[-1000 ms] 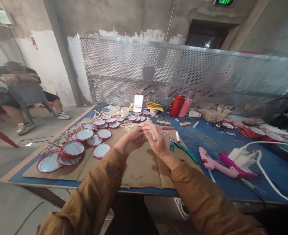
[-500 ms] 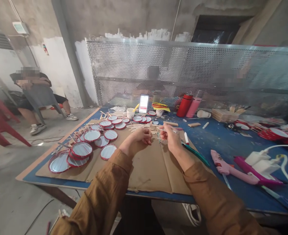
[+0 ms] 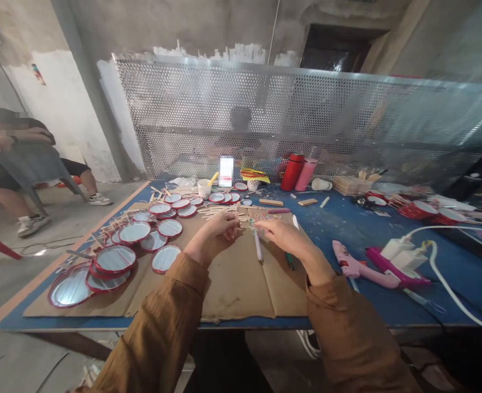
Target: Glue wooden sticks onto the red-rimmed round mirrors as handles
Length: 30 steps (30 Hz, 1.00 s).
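Note:
My left hand [image 3: 223, 228] is closed around a thin wooden craft stick [image 3: 237, 210], which stands upright above its fingertips. To the right, the fingers of my right hand [image 3: 284, 234] are drawn together at a small tangle of thin coloured strands [image 3: 261, 220]. Whatever lies between those fingertips is too small to make out. Just below them, a pale pen-like stick [image 3: 259, 248] rests on the cardboard sheet [image 3: 232, 295]. More flat wooden sticks [image 3: 220, 208] lie loose beyond my left hand.
Red-rimmed round mirrors [image 3: 114, 258] are piled on the left. A pink glue gun [image 3: 349, 265] and a magenta power strip [image 3: 374, 257] with white plugs lie right. Behind stand a phone [image 3: 226, 170], a paper cup [image 3: 203, 189] and a red bottle [image 3: 292, 172]. A person [image 3: 23, 147] sits at far left.
My right hand has let go of the pale pen-like stick, now lying on the cardboard, and its fingers have turned to the strands. My left hand still holds the craft stick. The view has swung right.

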Each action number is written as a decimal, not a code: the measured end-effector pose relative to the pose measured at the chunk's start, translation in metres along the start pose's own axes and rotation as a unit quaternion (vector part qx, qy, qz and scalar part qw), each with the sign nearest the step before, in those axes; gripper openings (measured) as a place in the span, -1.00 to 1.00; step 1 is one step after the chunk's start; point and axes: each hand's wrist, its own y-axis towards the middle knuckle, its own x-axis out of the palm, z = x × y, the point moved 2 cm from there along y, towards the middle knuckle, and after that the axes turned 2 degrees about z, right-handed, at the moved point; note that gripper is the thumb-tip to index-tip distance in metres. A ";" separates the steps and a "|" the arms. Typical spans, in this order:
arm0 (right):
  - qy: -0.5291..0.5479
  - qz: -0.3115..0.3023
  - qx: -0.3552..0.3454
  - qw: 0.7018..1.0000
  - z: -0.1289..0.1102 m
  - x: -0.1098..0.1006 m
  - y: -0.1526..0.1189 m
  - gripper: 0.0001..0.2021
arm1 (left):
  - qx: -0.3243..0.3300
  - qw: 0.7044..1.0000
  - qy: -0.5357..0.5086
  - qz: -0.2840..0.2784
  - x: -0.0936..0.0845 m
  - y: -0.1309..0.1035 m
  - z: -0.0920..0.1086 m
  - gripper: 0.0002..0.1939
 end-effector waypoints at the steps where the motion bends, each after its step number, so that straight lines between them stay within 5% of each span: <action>1: 0.002 0.030 0.039 0.999 0.010 -0.004 0.000 -0.59 | 0.006 1.000 0.014 -0.002 0.000 0.000 0.000 -0.81; 7: -0.031 0.108 0.327 0.938 0.072 -0.020 -0.013 -0.74 | 0.031 0.997 0.068 -0.011 -0.003 0.004 -0.005 -0.81; 13: -0.024 0.059 0.393 0.917 0.097 -0.002 -0.009 -0.81 | 0.036 0.997 0.069 -0.020 -0.003 0.006 -0.006 -0.78; 16: -0.012 0.027 0.412 0.911 0.100 0.009 0.001 -0.64 | 0.035 0.996 0.081 -0.011 -0.002 0.004 -0.004 -0.81; 22: 0.004 0.021 0.423 0.906 0.096 0.012 0.008 -0.54 | 0.014 0.994 0.106 0.004 -0.001 0.002 -0.002 -0.82; 26: 0.191 0.199 0.357 0.892 0.086 0.005 0.007 -0.65 | 0.016 0.995 0.097 0.001 -0.001 0.002 -0.002 -0.84; 28: 0.386 0.281 0.266 0.837 0.073 0.002 0.009 -0.74 | 0.020 0.995 0.094 -0.009 0.000 0.003 -0.002 -0.84; 30: 0.563 0.284 0.176 0.756 0.055 0.003 0.014 -0.74 | 0.024 0.995 0.093 -0.024 0.000 0.003 -0.002 -0.84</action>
